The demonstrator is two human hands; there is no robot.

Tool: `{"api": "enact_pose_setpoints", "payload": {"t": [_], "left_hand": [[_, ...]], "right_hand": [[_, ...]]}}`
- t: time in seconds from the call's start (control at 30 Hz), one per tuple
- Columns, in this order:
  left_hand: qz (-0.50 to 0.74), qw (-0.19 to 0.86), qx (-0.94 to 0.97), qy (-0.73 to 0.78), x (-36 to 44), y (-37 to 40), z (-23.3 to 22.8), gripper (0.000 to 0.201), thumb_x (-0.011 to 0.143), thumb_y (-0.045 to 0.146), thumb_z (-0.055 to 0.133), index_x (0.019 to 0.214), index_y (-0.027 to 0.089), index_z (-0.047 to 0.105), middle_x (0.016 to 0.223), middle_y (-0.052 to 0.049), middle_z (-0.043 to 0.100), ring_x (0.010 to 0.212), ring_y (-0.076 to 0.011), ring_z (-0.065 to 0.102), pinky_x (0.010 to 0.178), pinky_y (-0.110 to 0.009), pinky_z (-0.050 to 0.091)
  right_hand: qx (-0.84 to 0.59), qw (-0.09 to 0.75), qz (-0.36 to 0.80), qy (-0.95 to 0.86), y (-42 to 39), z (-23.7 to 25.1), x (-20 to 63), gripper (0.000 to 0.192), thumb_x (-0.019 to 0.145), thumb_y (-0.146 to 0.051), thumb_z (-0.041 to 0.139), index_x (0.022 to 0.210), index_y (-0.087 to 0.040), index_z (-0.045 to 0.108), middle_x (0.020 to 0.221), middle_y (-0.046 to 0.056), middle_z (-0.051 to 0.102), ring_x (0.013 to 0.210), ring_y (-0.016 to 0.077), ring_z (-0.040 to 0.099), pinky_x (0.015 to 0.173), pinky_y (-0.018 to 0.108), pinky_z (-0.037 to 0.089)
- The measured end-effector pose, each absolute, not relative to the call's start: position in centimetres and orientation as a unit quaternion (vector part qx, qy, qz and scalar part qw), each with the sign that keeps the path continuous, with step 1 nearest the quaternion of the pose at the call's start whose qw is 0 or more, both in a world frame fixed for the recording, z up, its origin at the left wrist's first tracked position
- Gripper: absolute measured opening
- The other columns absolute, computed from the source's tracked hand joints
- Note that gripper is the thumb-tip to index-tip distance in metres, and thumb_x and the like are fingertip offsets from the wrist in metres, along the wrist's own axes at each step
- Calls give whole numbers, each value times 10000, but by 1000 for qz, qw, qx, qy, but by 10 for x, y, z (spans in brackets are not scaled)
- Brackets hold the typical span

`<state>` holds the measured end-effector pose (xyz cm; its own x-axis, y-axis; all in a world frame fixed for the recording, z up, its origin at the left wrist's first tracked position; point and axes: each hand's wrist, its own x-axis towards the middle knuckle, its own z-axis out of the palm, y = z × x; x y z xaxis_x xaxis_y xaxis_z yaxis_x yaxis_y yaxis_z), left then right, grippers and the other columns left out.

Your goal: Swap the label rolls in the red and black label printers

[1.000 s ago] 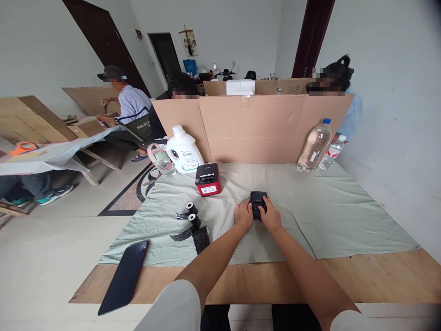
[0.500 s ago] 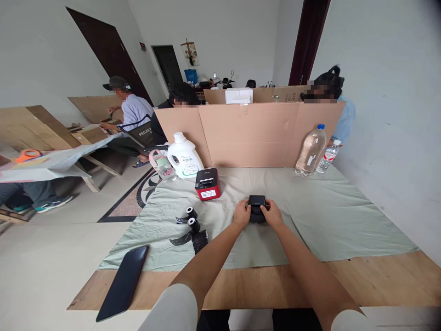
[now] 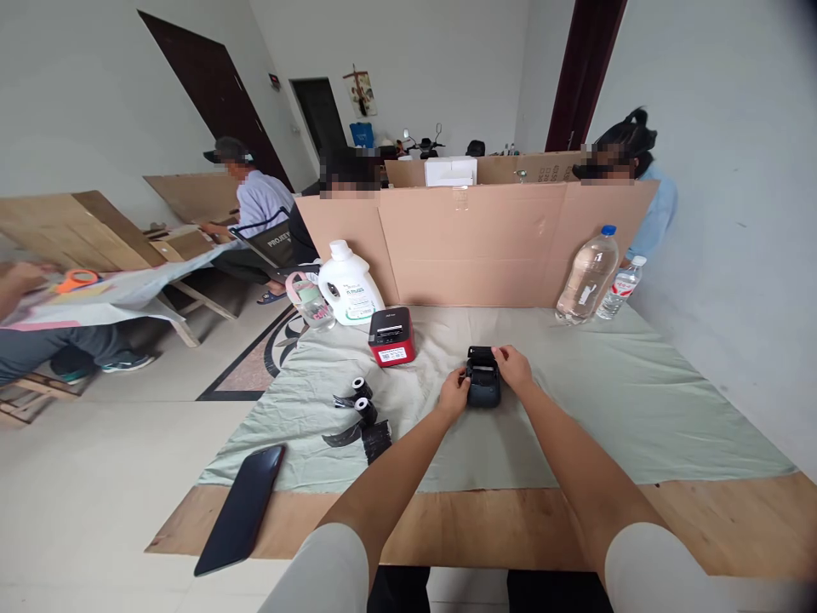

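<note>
A small black label printer (image 3: 482,382) rests on the pale green cloth (image 3: 613,400) in front of me, its lid raised at the back. My left hand (image 3: 453,395) grips the printer's left side. My right hand (image 3: 512,366) is on its upper right edge, fingers touching the lid. A red and black printer (image 3: 391,335) stands a short way to the left. Two black label rolls (image 3: 361,400) with loose strips lie further left on the cloth.
A black phone (image 3: 242,508) lies at the wooden table's front left edge. A white jug (image 3: 349,284), a pink-lidded cup (image 3: 311,297) and two water bottles (image 3: 588,273) stand before a cardboard screen (image 3: 485,242). Other people sit behind it and at the left.
My right hand moved from the printer's near side up to its far right edge, and the lid now stands raised. My left hand stays on the left side.
</note>
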<state>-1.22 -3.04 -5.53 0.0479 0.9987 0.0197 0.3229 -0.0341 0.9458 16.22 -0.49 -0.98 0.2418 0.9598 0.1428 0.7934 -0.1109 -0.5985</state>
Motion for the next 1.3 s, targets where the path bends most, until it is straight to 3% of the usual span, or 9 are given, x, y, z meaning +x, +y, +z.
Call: {"api": "enact_pose_setpoints", "payload": {"t": [0.13,0.23,0.37,0.5,0.77,0.9,1.1,1.23,1.3], "left_hand": [[408,402,601,558,-11,-36,-55,389,847,200,473,1219,118,553,1186,-125,607,1031,-194,582,956,-346,436],[406,393,605,562,-10,-38,-54,413,831,188,488,1234,117,544,1225,-135,585,1036,-206,577,957,-365,435],[398,380,612,568,-9,-44,-57,434,819,188,502,1245,112,535,1236,-143,575,1079,-220,563,983,-374,414],[395,362,620,573,-6,-50,-60,457,821,169,479,1269,87,511,1257,-161,555,1145,-239,528,1016,-376,382],[400,353,622,573,-4,-51,-64,469,824,181,460,1281,84,499,1252,-172,554,1152,-259,520,1024,-398,370],[421,361,614,562,-6,-52,-67,461,811,168,469,1262,91,517,1262,-164,553,1189,-263,490,1054,-408,333],[475,421,558,535,-7,-53,-70,397,799,178,504,1188,136,567,1234,-126,573,1181,-242,491,1070,-406,307],[527,471,478,522,-13,-63,-60,365,824,279,535,1161,141,563,1168,-121,589,1113,-225,529,1016,-391,363],[554,494,436,509,-19,-75,-49,397,831,343,547,1180,153,538,1143,-116,585,1071,-211,544,972,-379,397]], "right_hand": [[-752,243,141,-596,5,-6,166,570,937,-520,257,827,-153,679,762,103,695,703,188,628,626,274,424],[-741,215,125,-624,3,-2,164,560,961,-454,209,891,-158,679,818,99,699,745,182,622,657,272,421],[-699,166,100,-689,-10,5,149,346,929,-360,375,977,-200,678,1010,90,685,975,208,575,813,291,399],[-667,74,106,-733,-15,10,131,234,863,-292,501,947,-199,699,1048,116,669,1123,277,486,910,367,346],[-679,-67,153,-715,7,23,121,222,800,-270,567,966,-188,691,1185,162,587,1143,343,450,890,459,335],[-671,-69,165,-720,4,26,126,243,822,-312,557,1039,-253,649,1125,110,631,1137,331,442,896,489,311],[-655,-15,152,-740,-2,29,133,183,812,-286,583,972,-267,672,1110,80,646,1140,327,437,935,522,264],[-633,57,136,-760,-11,34,142,276,864,-251,485,1100,-213,623,1177,115,598,1120,272,484,938,412,332],[-604,134,151,-771,-24,31,144,316,877,-241,436,1154,-191,582,1166,119,588,1074,232,521,914,357,374]]}}
